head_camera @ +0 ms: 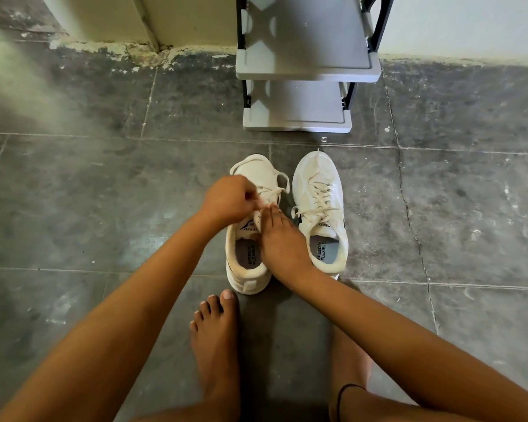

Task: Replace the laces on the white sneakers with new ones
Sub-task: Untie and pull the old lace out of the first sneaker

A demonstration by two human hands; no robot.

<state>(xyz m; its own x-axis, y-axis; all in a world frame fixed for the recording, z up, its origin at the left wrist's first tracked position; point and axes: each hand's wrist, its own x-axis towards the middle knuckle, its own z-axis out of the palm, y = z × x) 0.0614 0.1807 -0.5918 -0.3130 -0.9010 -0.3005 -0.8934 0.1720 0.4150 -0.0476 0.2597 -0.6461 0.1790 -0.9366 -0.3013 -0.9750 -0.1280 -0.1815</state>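
Observation:
Two white sneakers stand side by side on the floor, toes pointing away from me. My left hand (229,197) is over the left sneaker (249,251) and pinches its white lace (276,190), which lies in loose loops over the toe. My right hand (282,239) rests on the tongue and collar of that same shoe with fingers straight. The right sneaker (320,208) is laced and untouched.
A grey shoe rack (297,117) with black posts stands just beyond the sneakers against the wall. My bare feet (215,339) sit on the dark tiled floor right behind the shoes. Open floor spreads left and right.

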